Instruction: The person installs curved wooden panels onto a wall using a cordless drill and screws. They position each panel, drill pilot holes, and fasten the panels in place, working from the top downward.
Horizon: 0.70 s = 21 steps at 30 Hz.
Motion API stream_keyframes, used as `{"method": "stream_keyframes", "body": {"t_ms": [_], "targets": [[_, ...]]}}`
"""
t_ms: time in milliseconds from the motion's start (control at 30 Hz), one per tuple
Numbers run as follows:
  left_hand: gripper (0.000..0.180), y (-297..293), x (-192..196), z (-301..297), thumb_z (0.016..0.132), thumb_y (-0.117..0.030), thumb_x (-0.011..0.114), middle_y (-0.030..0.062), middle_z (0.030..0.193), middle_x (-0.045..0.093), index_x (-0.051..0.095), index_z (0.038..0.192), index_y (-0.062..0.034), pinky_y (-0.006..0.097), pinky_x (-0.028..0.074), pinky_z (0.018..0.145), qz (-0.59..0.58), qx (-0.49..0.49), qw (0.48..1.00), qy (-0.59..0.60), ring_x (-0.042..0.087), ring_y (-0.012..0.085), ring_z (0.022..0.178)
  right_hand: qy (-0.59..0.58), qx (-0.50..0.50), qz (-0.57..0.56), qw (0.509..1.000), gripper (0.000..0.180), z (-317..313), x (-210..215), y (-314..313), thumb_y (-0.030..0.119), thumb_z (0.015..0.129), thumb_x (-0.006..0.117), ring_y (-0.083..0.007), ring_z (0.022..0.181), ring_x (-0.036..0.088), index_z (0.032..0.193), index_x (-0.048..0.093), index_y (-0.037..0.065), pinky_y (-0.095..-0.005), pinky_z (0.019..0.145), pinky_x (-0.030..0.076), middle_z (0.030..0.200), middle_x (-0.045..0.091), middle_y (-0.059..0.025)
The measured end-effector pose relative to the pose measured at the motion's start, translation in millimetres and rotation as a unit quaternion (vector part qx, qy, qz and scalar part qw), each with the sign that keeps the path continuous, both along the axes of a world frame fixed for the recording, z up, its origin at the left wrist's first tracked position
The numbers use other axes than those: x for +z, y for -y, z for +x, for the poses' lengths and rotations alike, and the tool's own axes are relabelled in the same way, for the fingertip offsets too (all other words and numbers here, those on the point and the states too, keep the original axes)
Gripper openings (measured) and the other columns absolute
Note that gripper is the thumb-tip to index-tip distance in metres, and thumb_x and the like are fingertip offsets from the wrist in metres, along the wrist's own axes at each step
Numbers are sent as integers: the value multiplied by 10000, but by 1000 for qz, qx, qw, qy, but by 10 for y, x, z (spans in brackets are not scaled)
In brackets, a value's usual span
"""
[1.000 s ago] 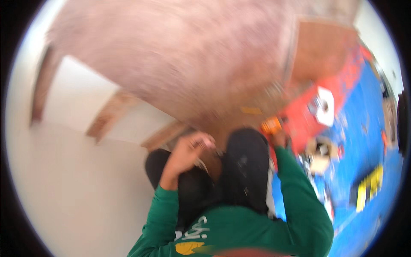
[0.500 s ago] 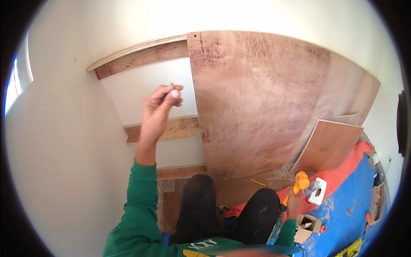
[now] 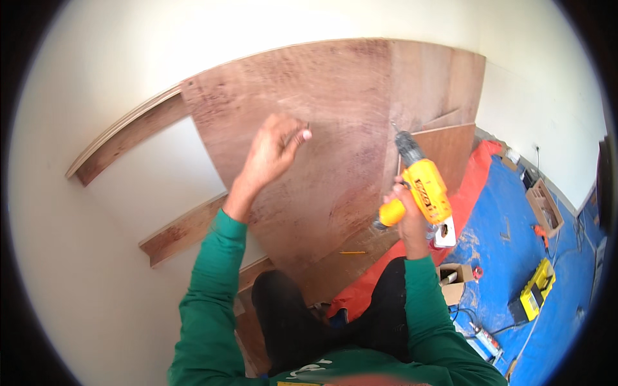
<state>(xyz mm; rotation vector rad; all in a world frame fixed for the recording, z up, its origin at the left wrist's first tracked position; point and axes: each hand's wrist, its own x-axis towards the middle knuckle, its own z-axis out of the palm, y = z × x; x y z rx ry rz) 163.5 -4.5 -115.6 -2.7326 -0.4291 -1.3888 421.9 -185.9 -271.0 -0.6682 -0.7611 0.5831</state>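
Note:
My left hand (image 3: pixel 273 151) is raised in front of the plywood sheet (image 3: pixel 341 174), its thumb and fingertips pinched on a small screw (image 3: pixel 308 126) that barely shows. Wrapped round the handle of a yellow drill driver (image 3: pixel 426 186) is my right hand (image 3: pixel 407 209). The drill points up and away, its black chuck and thin bit (image 3: pixel 394 127) in front of the sheet's right part. Left of the sheet, a timber frame with a top rail (image 3: pixel 129 138) and a middle rail (image 3: pixel 180 231) stands against the white wall.
A smaller board (image 3: pixel 447 151) leans at the right. On the floor lie a pencil (image 3: pixel 353 253), an orange-red sheet (image 3: pixel 360 289) and a blue sheet (image 3: pixel 489 231). A cardboard box (image 3: pixel 454 289), a yellow-black toolbox (image 3: pixel 534 293), a wooden tray (image 3: pixel 544 209) and cables lie to the right.
My right hand has lifted the drill from low by my knee to chest height before the sheet. My left hand has moved rightward across the sheet, and my view has turned right.

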Motion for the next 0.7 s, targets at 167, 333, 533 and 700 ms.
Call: {"method": "stream_keyframes", "body": {"t_ms": [167,333,533,700], "targets": [[144,-743,855,658,1056,-185,654,115,1336,704,722,1128,-80,600,468,1113,420,238,875,37,651,334,1256,-67,22,-73,995,259,60,-567,-465,120,982,718,-143,762,604,1212,636,34,-356,753,561,901,595,-16],[128,-1039,1119,1190,1025,-48,505,116,820,684,627,1064,-44,474,486,796,361,297,880,78,668,305,810,-154,73,-157,973,260,111,-1126,-675,143,994,720,-145,777,618,1219,660,27,-333,717,563,928,622,-21],[167,-1028,1016,1315,872,-93,660,94,819,627,647,1038,-111,457,454,795,296,260,908,142,629,290,835,-178,48,-259,948,238,170,-1193,-723,145,997,697,-126,781,600,1210,643,52,-328,713,547,889,588,-13],[164,-944,1186,1118,891,-118,642,92,1143,702,628,1054,-108,413,439,882,177,290,936,95,664,284,1121,-67,25,-349,934,159,263,-1118,-515,175,1043,641,-133,875,600,1142,640,50,-320,775,523,1014,612,-25]]}}
